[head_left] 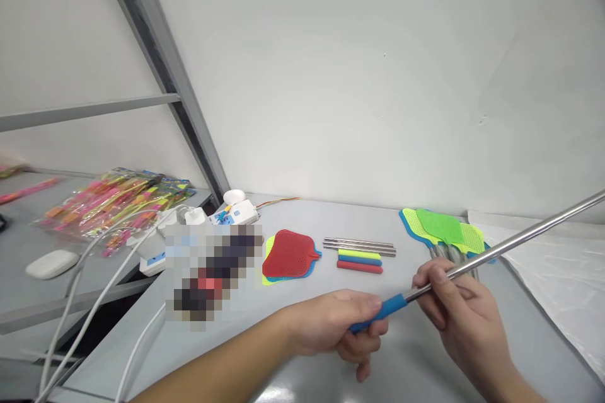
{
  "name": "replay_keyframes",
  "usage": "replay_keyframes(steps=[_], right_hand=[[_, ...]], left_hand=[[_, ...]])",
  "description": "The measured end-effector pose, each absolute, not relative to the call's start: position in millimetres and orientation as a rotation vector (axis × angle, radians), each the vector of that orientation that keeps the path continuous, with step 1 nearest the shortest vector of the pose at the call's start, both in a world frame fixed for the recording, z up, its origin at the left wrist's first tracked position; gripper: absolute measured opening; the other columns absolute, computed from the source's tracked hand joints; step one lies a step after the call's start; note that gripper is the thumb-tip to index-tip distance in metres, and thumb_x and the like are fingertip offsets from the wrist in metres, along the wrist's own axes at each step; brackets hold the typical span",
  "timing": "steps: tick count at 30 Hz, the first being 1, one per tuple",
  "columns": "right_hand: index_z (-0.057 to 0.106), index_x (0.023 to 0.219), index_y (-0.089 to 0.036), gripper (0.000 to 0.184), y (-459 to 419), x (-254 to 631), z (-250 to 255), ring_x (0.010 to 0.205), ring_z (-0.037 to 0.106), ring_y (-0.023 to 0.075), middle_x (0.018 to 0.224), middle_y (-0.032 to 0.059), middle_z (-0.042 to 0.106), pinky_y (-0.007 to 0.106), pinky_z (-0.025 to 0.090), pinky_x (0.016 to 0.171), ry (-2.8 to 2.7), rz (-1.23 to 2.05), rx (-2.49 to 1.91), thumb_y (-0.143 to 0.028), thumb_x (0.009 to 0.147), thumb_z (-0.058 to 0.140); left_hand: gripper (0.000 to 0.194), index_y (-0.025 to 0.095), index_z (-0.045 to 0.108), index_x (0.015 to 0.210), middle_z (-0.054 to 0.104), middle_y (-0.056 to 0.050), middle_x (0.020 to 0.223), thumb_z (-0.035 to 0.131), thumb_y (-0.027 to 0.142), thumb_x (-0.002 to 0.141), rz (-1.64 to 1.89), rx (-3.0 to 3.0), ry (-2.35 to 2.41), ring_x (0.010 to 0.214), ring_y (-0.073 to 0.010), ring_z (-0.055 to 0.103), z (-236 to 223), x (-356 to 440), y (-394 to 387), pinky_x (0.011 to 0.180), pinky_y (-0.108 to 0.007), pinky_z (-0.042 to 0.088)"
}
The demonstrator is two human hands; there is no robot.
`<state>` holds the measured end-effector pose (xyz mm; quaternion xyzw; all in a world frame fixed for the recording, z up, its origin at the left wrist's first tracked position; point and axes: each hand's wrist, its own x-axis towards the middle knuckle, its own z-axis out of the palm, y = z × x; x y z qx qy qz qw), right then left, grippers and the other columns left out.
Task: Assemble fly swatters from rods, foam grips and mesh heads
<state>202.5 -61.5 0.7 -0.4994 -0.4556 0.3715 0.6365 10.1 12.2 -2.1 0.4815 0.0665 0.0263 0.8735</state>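
Left hand was closed round blue grip; right hand gripped rod just beyond, two-point hold presumably steadying both above table. Mesh heads, loose rods, loose grips lay grouped by kind, probably keeping parts distinct.

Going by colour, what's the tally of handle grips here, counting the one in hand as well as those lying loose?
Blue: 2, the held blue grip at one end of the metal rod, in the left hand, and the loose blue grip on the table
Yellow: 1, the yellow grip, loose
Red: 1, the red grip, loose
Total: 4
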Motion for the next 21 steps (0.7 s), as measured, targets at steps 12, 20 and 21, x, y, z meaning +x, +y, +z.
replay_keyframes(steps=[12, 20, 21], right_hand=[[0.063, 0.067, -0.019, 0.032, -58, 218, 22, 0.044, 0.032, 0.0087, 0.044, -0.0048, 0.036, 0.028, 0.026, 0.047, -0.819, 0.702, -1.157, -0.043, 0.088, 0.062], [0.057, 0.064, -0.018, 0.033, -53, 230, 28, 0.050, 0.035, 0.0102, 0.046, -0.0049, 0.034, 0.028, 0.027, 0.051, -0.737, 0.617, -1.112, -0.037, 0.090, 0.060], [0.056, 0.064, -0.018, 0.033, -51, 232, 28, 0.050, 0.036, 0.0107, 0.045, -0.0049, 0.034, 0.029, 0.027, 0.051, -0.736, 0.602, -1.114, -0.038, 0.090, 0.060]], left_hand=[[0.038, 0.020, 0.042, 0.078, 0.023, 0.012, 0.050, 0.045, 0.056, 0.092, 0.025, 1.027, 0.132, 0.042, -0.0065, 0.018, -4, 10, 14, 0.060, -0.027, 0.043], [0.041, 0.019, 0.043, 0.076, 0.027, 0.011, 0.051, 0.048, 0.057, 0.092, 0.041, 1.099, 0.210, 0.044, -0.0062, 0.022, -11, 11, 16, 0.061, -0.027, 0.043], [0.041, 0.019, 0.045, 0.076, 0.028, 0.011, 0.050, 0.049, 0.058, 0.091, 0.055, 1.127, 0.243, 0.044, -0.0061, 0.023, -13, 12, 17, 0.061, -0.027, 0.043]])
